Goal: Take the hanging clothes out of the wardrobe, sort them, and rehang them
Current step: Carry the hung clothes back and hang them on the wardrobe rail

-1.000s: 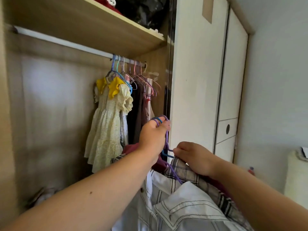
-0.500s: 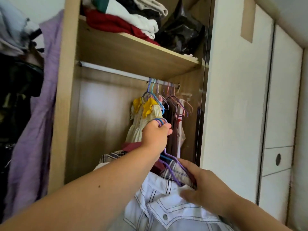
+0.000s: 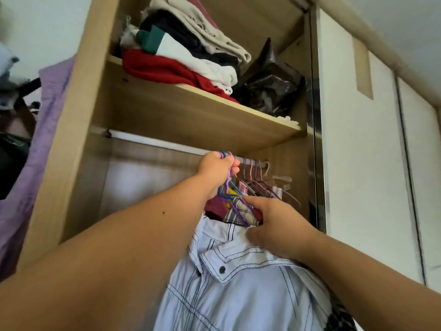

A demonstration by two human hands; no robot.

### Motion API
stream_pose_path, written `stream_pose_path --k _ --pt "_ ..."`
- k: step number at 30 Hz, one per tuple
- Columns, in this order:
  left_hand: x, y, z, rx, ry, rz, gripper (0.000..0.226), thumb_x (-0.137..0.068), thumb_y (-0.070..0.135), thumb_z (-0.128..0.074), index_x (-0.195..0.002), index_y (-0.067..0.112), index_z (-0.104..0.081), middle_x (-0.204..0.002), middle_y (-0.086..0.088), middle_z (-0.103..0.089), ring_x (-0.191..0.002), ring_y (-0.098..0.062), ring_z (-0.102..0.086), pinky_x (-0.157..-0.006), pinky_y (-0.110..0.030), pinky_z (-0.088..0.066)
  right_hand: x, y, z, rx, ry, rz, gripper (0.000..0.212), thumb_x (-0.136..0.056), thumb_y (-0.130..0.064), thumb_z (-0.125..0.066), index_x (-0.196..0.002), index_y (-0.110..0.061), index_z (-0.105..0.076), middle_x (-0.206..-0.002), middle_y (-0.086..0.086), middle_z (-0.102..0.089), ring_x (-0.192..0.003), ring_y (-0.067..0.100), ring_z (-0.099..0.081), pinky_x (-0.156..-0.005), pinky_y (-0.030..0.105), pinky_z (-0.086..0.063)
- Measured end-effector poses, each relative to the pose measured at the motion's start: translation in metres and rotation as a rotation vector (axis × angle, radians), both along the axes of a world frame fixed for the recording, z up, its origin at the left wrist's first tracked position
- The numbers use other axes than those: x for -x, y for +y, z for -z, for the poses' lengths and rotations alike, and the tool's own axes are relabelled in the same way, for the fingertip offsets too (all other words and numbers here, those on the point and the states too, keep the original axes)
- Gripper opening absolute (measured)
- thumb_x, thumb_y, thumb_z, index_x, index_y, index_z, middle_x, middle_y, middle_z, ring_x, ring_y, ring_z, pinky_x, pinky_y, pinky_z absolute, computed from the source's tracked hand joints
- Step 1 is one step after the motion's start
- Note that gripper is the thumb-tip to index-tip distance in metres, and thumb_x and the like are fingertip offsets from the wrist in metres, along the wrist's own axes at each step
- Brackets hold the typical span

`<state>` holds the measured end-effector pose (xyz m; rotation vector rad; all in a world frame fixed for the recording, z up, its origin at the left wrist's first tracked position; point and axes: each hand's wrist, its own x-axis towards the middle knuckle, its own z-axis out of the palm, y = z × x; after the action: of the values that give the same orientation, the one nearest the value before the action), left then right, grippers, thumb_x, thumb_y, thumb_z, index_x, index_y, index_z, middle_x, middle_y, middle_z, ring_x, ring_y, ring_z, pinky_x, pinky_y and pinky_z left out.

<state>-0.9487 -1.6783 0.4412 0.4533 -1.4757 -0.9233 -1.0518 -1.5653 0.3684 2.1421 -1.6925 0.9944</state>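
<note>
- Nearest to us hangs the pale blue shirt (image 3: 238,283), at the front of a bundle. We count three garments in the bundle: this shirt, a plaid garment (image 3: 241,211) and a dark red garment (image 3: 214,206) behind it.
- Our right hand (image 3: 274,225) grasps the shirt at its shoulder, with the thumb on the collar and the fingers reaching over the plaid garment.
- Farther and higher, our left hand (image 3: 218,170) is clenched around the hanger hooks (image 3: 225,155), blue and purple, just at the rail (image 3: 155,140). We cannot count the hooks, and we cannot tell if they are over the rail.
- With many hooks in one fist, one hook may miss the rail, and its garment would then fall.
- The hooks may also tangle with the hung hangers (image 3: 257,177) just beside them on the right. These are at least five, but too blurred to count.
- Farthest is one shelf (image 3: 191,108), with one pile of folded clothes (image 3: 186,56) and one dark bag (image 3: 269,87).
</note>
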Motion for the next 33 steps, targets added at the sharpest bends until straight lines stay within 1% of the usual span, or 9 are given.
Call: stream_pose_path --k 4,7,9,12,16,20,23,28,33 --pt "-0.002 -0.063 -0.035 0.022 -0.113 0.032 0.019 -0.099 0.008 -0.046 -0.083 0.007 -0.055 -0.080 -0.007 -0.062 -0.058 -0.010 -0.061 -0.053 -0.020 -0.052 0.008 -0.061 -0.032 0.064 -0.029 0.024 0.072 -0.071 -0.008 -0.063 -0.137 -0.032 -0.046 -0.108 -0.006 -0.068 -0.078 0.009 -0.062 -0.056 0.008 -0.043" --pt "-0.010 -0.106 -0.064 0.134 -0.350 -0.118 0.007 -0.090 0.004 -0.058 -0.084 0.003 -0.063 -0.091 -0.019 -0.068 -0.075 -0.025 -0.062 -0.081 -0.041 -0.054 0.016 -0.107 -0.051 0.102 -0.063 -0.024 0.063 -0.067 -0.002 -0.061 -0.121 -0.035 -0.060 -0.086 -0.007 -0.073 -0.067 0.010 -0.065 -0.057 0.022 -0.053" --pt "-0.015 -0.133 -0.084 0.286 -0.568 -0.343 0.017 -0.086 0.008 -0.065 -0.102 0.003 -0.068 -0.102 -0.018 -0.069 -0.088 -0.024 -0.063 -0.091 -0.042 -0.049 0.018 -0.135 -0.066 0.140 -0.041 -0.008 0.062 -0.067 -0.004 -0.061 -0.120 -0.037 -0.060 -0.085 -0.009 -0.071 -0.071 0.007 -0.064 -0.062 0.020 -0.051" --pt "-0.015 -0.159 -0.106 0.418 -0.718 -0.614 0.027 -0.083 0.024 -0.071 -0.104 0.006 -0.068 -0.103 -0.013 -0.069 -0.097 -0.027 -0.064 -0.088 -0.036 -0.050 0.017 -0.168 -0.086 0.186 0.005 0.046 0.067 -0.069 -0.008 -0.062 -0.129 -0.036 -0.054 -0.103 -0.004 -0.070 -0.095 0.016 -0.064 -0.079 0.023 -0.051" --pt "-0.015 -0.190 -0.116 0.469 -0.791 -0.874 0.029 -0.081 0.036 -0.071 -0.092 0.010 -0.065 -0.095 -0.012 -0.066 -0.088 -0.030 -0.061 -0.078 -0.035 -0.050 0.012 -0.210 -0.099 0.242 0.047 0.076 0.056 -0.066 -0.008 -0.059 -0.118 -0.031 -0.062 -0.096 0.002 -0.071 -0.092 0.024 -0.064 -0.082 0.034 -0.054" --pt "-0.017 -0.217 -0.109 0.503 -0.903 -1.059 0.035 -0.081 0.042 -0.069 -0.103 0.016 -0.062 -0.107 -0.010 -0.064 -0.095 -0.030 -0.060 -0.084 -0.039 -0.051 0.008 -0.248 -0.096 0.232 0.045 0.078 0.051 -0.069 -0.009 -0.056 -0.116 -0.029 -0.060 -0.099 0.001 -0.070 -0.096 0.025 -0.063 -0.085 0.036 -0.054" --pt "-0.019 -0.232 -0.104 0.535 -0.873 -1.205 0.054 -0.077 0.048 -0.071 -0.120 0.019 -0.053 -0.120 -0.010 -0.053 -0.110 -0.031 -0.052 -0.090 -0.042 -0.046 0.008 -0.268 -0.098 0.232 0.035 0.109 0.045 -0.071 -0.009 -0.053 -0.108 -0.032 -0.061 -0.092 -0.002 -0.068 -0.090 0.025 -0.062 -0.077 0.033 -0.053" --pt "-0.022 -0.249 -0.105 0.561 -0.927 -1.186 0.085 -0.080 0.046 -0.069 -0.147 0.028 -0.020 -0.145 -0.007 -0.036 -0.129 -0.030 -0.039 -0.099 -0.047 -0.036 0.005 -0.289 -0.103 0.207 0.041 0.148 0.017 -0.074 -0.008 -0.051 -0.070 -0.025 -0.050 -0.078 -0.001 -0.055 -0.080 0.027 -0.055 -0.066 0.030 -0.044" --pt "-0.031 -0.265 -0.096 0.679 -1.182 -1.166 0.073 -0.089 0.039 -0.058 -0.150 0.028 -0.018 -0.156 0.003 -0.023 -0.141 -0.019 -0.027 -0.113 -0.049 -0.020 -0.002 -0.299 -0.088 0.143 0.070 0.100 0.027 -0.077 -0.013 -0.054 -0.097 -0.030 -0.061 -0.079 -0.003 -0.055 -0.078 0.023 -0.053 -0.069 0.027 -0.043"
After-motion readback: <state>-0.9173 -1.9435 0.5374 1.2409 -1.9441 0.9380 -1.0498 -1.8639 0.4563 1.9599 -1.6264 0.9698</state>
